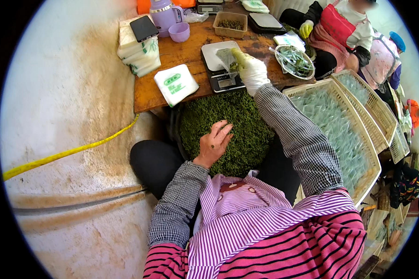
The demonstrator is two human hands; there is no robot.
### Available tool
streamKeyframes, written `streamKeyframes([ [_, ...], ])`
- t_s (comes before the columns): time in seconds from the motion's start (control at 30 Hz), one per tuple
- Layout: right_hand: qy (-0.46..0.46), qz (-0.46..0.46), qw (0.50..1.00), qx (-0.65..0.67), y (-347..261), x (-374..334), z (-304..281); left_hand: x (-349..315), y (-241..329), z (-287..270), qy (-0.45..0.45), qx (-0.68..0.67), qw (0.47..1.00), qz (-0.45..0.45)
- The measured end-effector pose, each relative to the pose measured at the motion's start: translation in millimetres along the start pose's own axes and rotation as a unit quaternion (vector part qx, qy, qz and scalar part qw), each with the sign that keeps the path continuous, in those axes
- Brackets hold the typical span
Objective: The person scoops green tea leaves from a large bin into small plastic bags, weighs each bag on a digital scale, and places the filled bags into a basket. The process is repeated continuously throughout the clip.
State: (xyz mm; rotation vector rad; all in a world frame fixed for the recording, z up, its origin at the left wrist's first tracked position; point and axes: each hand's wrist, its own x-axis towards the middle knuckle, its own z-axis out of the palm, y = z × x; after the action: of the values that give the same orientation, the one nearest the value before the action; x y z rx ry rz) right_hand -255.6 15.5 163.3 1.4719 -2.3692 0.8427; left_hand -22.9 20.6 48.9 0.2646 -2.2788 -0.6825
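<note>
My bare left hand rests over a heap of small green berries that look like green peppercorns. Its fingers are stretched forward and a little apart, with nothing between them. The heap fills a dark round tub between my knees. My right hand, in a white glove with yellowish fingertips, pinches a small clear plastic bag. Some green stuff shows in the bag near the fingers. Bag and hand are over the pale plate of a digital scale on the wooden table; whether the bag touches the plate I cannot tell.
White printed packets lie left of the scale. Behind are a purple jug, a cup and a tub of dark bits. Right are a round basket and a crate of clear bags. Other people sit beyond.
</note>
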Motion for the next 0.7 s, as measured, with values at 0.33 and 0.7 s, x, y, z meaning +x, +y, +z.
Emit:
streamKeyframes([
  [0.33,0.005,0.165,0.976,0.139,33.9,-134.2,31.5,0.9,-8.4,4.7,0.000,-0.021,0.995,-0.094],
  [0.7,-0.145,0.259,0.937,0.182,16.5,-148.1,38.3,33.1,-32.4,1.0,0.084,-0.121,0.954,-0.260],
])
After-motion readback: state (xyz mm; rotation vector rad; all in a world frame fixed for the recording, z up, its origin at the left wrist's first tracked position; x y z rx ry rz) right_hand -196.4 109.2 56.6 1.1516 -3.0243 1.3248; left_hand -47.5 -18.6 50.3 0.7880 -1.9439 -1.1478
